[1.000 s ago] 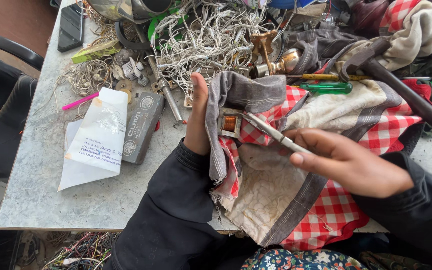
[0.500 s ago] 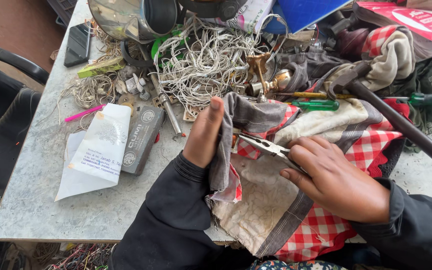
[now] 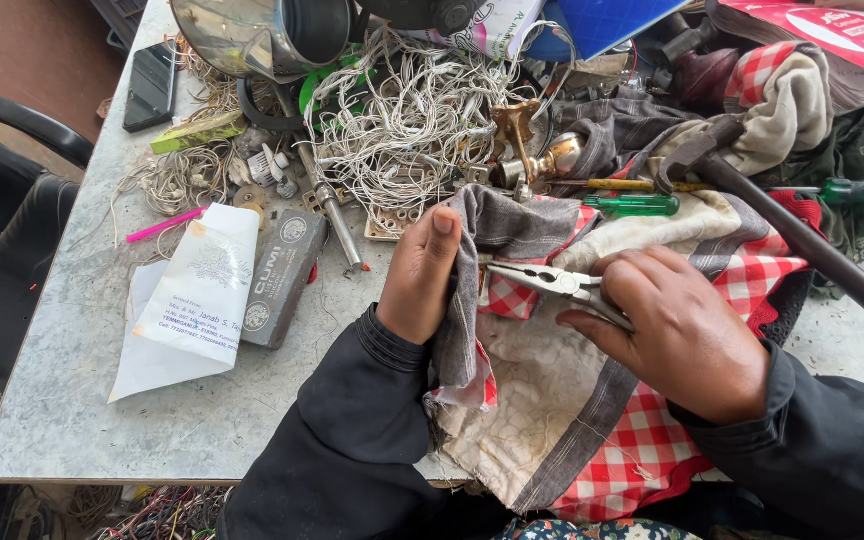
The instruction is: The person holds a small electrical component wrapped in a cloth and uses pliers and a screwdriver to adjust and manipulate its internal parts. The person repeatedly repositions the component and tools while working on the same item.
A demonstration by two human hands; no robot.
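**A:** What lies far left of the grips?

**B:** A grey bench (image 3: 72, 400) with a white paper packet (image 3: 197, 290) on it. Just beside the packet lies a dark grey rectangular block (image 3: 280, 277), and further from the person than both, a tangle of pale wire (image 3: 412, 120).

**A:** And the left hand?

**B:** The left hand (image 3: 417, 280) is pressed shut on a fold of grey cloth (image 3: 512, 222), thumb on top, fingers hidden under the fabric.

**A:** What sits between the two grips?

**B:** Needle-nose pliers (image 3: 542, 278), the closed metal tip pointing toward the left hand, lying over a red-and-white checked cloth (image 3: 642, 450).

**A:** And the right?

**B:** The right hand (image 3: 682, 335) is curled around the pliers' handles, pinching them together. Beyond it lie a green-handled screwdriver (image 3: 632, 205) and, to its right, a dark tool handle (image 3: 812, 245) running diagonally.
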